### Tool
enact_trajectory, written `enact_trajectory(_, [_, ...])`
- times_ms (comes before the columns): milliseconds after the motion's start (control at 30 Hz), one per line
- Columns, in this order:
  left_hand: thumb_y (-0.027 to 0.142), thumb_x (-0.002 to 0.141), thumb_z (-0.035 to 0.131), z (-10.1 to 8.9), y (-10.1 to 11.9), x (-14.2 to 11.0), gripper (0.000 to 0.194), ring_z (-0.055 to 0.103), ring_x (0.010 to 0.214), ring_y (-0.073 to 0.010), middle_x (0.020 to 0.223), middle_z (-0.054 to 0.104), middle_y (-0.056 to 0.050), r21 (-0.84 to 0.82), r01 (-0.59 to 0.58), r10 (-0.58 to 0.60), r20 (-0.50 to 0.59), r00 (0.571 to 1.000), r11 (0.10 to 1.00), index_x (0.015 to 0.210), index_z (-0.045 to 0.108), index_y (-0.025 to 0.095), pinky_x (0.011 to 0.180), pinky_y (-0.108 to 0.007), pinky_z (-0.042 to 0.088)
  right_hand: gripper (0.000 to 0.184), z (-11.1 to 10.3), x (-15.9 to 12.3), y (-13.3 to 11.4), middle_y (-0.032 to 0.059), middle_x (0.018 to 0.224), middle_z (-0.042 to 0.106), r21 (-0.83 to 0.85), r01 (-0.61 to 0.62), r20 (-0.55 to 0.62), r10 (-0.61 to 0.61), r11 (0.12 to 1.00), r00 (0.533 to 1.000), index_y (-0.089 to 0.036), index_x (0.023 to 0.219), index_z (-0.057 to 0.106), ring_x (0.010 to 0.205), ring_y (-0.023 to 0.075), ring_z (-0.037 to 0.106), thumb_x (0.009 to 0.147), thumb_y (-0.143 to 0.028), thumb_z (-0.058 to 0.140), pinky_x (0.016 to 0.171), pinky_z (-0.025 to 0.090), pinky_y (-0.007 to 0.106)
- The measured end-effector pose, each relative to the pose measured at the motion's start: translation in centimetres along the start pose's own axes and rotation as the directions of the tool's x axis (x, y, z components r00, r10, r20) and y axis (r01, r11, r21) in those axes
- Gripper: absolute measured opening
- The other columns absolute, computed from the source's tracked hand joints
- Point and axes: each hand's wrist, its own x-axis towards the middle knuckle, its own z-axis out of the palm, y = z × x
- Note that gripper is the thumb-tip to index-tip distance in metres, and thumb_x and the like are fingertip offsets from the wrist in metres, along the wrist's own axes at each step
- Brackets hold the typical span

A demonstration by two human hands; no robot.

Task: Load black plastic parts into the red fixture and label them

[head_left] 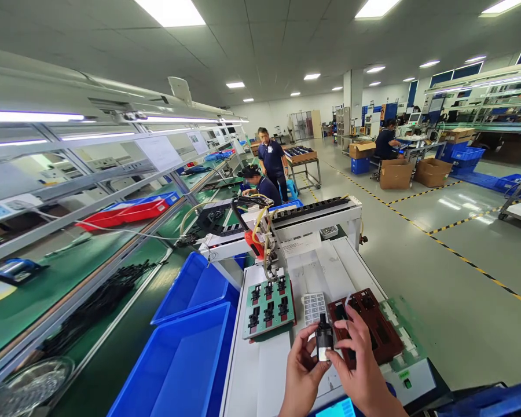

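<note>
Both my hands hold a small black part (324, 343) with a white base, just above the white machine table (264, 370). My left hand (301, 373) pinches its left side with thumb and fingers closed. My right hand (359, 365) grips its right side, fingers curled over it. Right behind the part lies a dark red jig (375, 327) with several black parts in its pockets. A small white perforated plate (314, 307) lies to the jig's left. Further left, a green jig (269, 307) carries several black parts under the machine head (271, 249).
Two blue bins (178, 359) stand left of the machine, beside a green conveyor (47, 284) under shelving. A red tray (125, 213) rests on the shelf rail. Two people (271, 162) work further along the line, another (386, 142) sits by cardboard boxes (395, 172). Open floor with yellow-black tape lies right.
</note>
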Motion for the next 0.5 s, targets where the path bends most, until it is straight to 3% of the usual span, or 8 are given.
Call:
enact_trajectory(100, [0.029,0.073,0.096,-0.1,-0.1,-0.3,0.06,0.071,0.125,-0.0347,0.137,0.072,-0.016,0.015,-0.01,0.009,0.011,1.0,1.0,0.128,0.071,0.025,0.098,-0.038,0.062,0.094,0.3,0.0,0.0,0.0118,0.172,0.027,-0.064,-0.078,-0.067,0.074,0.995,0.995,-0.047,0.167,0.023,0.129,0.0378,0.061,0.093,-0.026,0.078,0.091,0.066,0.056])
enact_trajectory(200, [0.024,0.078,0.088,-0.2,-0.6,-0.5,0.042,0.062,0.138,-0.0388,0.147,0.066,-0.016,0.173,-0.04,0.044,-0.021,0.999,0.984,0.119,0.077,0.026,0.09,-0.036,0.064,0.117,1.1,0.2,0.1,0.0135,0.173,0.023,-0.132,-0.123,-0.022,0.121,0.984,0.992,-0.042,0.17,0.013,0.145,0.0432,0.046,0.079,-0.019,0.083,0.11,0.056,0.064])
enact_trajectory(267, [0.02,0.078,0.084,-0.3,-1.0,-0.4,0.038,0.056,0.145,-0.0395,0.148,0.065,-0.015,0.257,-0.032,0.043,-0.037,0.998,0.966,0.115,0.08,0.027,0.09,-0.036,0.064,0.119,1.4,0.4,0.9,0.0122,0.174,0.019,-0.166,-0.115,0.001,0.117,0.979,0.993,-0.042,0.169,0.012,0.149,0.0429,0.041,0.075,-0.014,0.08,0.114,0.053,0.064])
enact_trajectory(367, [0.018,0.069,0.089,-0.8,-1.5,0.2,0.05,0.066,0.13,-0.0364,0.138,0.071,-0.013,0.207,0.052,-0.029,-0.111,0.993,0.977,0.116,0.078,0.028,0.088,-0.036,0.062,0.103,0.7,1.2,4.2,0.0146,0.168,0.027,-0.103,-0.127,0.011,0.129,0.987,0.992,-0.038,0.169,0.016,0.143,0.0366,0.049,0.086,-0.021,0.075,0.114,0.054,0.06])
enact_trajectory(433, [0.021,0.065,0.095,-1.4,-1.9,0.5,0.058,0.073,0.115,-0.0305,0.129,0.074,-0.01,0.089,0.129,-0.114,-0.16,0.98,0.988,0.118,0.074,0.027,0.091,-0.035,0.06,0.083,-0.5,1.9,7.9,0.0158,0.16,0.036,-0.073,-0.134,-0.08,0.128,0.988,0.989,-0.035,0.167,0.021,0.136,0.0332,0.055,0.098,-0.031,0.068,0.113,0.055,0.06])
enact_trajectory(500, [0.026,0.063,0.1,-1.9,-2.5,0.5,0.066,0.073,0.11,-0.0268,0.125,0.075,-0.009,-0.047,0.202,-0.207,-0.169,0.964,0.978,0.123,0.07,0.028,0.094,-0.035,0.058,0.07,-1.9,2.7,11.9,0.0165,0.164,0.028,-0.141,-0.164,-0.178,0.138,0.976,0.974,-0.033,0.164,0.029,0.137,0.0345,0.055,0.102,-0.037,0.062,0.115,0.052,0.065])
